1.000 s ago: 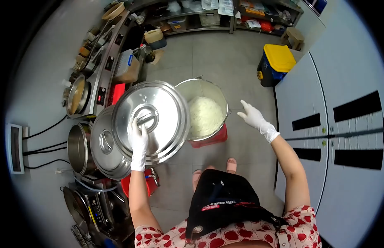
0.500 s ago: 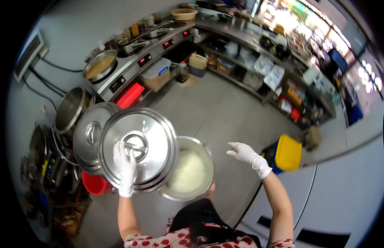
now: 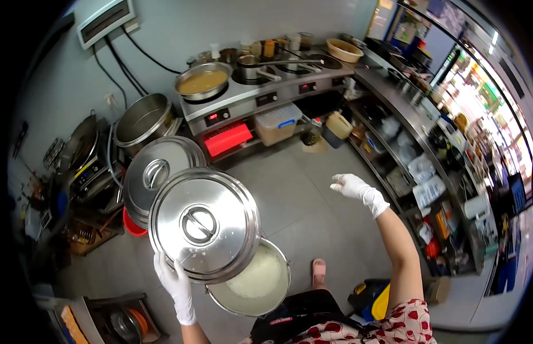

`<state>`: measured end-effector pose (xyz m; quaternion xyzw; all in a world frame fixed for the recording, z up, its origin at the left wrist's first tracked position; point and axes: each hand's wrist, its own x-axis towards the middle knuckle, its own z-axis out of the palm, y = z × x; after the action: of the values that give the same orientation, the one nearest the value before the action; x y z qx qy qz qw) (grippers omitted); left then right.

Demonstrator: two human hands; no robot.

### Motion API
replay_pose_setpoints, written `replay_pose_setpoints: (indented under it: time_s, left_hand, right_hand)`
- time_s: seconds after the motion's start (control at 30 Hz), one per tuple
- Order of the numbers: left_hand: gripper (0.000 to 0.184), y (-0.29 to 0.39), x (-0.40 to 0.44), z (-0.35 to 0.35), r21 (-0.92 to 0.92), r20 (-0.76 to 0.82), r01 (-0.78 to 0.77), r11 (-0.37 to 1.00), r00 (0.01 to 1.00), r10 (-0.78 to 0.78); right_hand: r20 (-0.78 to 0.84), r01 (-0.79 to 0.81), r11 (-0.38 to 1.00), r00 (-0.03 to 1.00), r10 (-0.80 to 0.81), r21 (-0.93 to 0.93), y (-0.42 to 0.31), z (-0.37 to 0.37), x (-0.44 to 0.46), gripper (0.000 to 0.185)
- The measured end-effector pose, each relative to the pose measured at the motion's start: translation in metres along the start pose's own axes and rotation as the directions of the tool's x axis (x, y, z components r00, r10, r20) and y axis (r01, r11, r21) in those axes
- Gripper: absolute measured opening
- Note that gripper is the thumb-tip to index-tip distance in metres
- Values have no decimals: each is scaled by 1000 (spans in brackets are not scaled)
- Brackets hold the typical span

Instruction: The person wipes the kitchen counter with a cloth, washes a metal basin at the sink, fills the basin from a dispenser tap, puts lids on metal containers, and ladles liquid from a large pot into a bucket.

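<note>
My gloved left hand (image 3: pixel 174 282) is at the lower left rim of a large steel lid (image 3: pixel 204 225), fingers apart, with the thumb near the rim; whether it bears the lid's weight is unclear. The lid overlaps the upper left of a round bucket (image 3: pixel 280 286) holding a pale, whitish mass (image 3: pixel 258 276). Behind the first lid lies a second steel lid (image 3: pixel 157 172). My gloved right hand (image 3: pixel 355 189) hovers over the floor at the right, away from any object, its fingers partly bent and holding nothing visible.
A counter (image 3: pixel 266 100) with hobs carries a pan of brownish liquid (image 3: pixel 202 82). At the left stands a deep steel pot (image 3: pixel 143 123). Steel shelving (image 3: pixel 387 183) lines the right. A yellow-lidded bin (image 3: pixel 381 301) is at the lower right.
The view has swung round toward the counter. My left hand has moved from the lid's handle to its lower left rim. My right hand stays apart from the lid and bucket.
</note>
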<state>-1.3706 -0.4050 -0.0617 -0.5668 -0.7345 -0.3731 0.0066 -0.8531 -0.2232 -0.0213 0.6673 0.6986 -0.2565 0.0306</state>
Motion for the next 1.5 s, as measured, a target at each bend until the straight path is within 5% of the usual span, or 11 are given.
replay_pose_setpoints:
  time_s: [0.2,0.33,0.43,0.6,0.73,0.83,1.0,1.1,1.2,1.33,1.5]
  left_hand:
    - [37,21,-69,19,225,-195,253,941,958,-211]
    - [37,92,-103,53,286,-263,387,877,911,-317]
    - [38,138,-111,79,289,-246,449,846,888,-388]
    - [36,191,-86,103,335,-328,481,810,866,-378]
    - [36,202,-72,121,292,-389,534,793,824,-412]
    - [37,210,-50,139,270,-389,539,798,819,-422]
    - [37,243,-15,159,258,-426,553,792,801,-420]
    - [35,263,-6,171,303,-471,552,777,795,-381]
    - [34,297,-4,183,364,-510,573,734,782,-358]
    - [25,360,6,213,515,-569,608,604,769,-290]
    - [26,411,5,233,571,-540,630,526,771,-337]
  right_hand:
    - [-76,221,975,972,-223,-37,44,-69,129,44]
    - [-128,266,925,963,-239,271,84,-98,219,43]
    - [-233,306,944,934,-272,122,95,-124,258,39]
    - [-600,510,860,687,-410,-4,78,-204,325,37]
    - [-841,442,847,300,-451,-297,81,-259,392,38]
    - [-873,395,898,349,-341,-193,91,-291,421,39]
    - [-715,432,852,691,-102,297,129,-331,487,39]
    - [-218,138,556,973,80,820,147,-338,524,37]
    - [91,-77,136,991,-99,988,147,-318,561,59]
    - [250,-349,-158,861,-444,924,121,-294,591,66]
    - [224,-246,41,788,-573,969,83,-282,594,22]
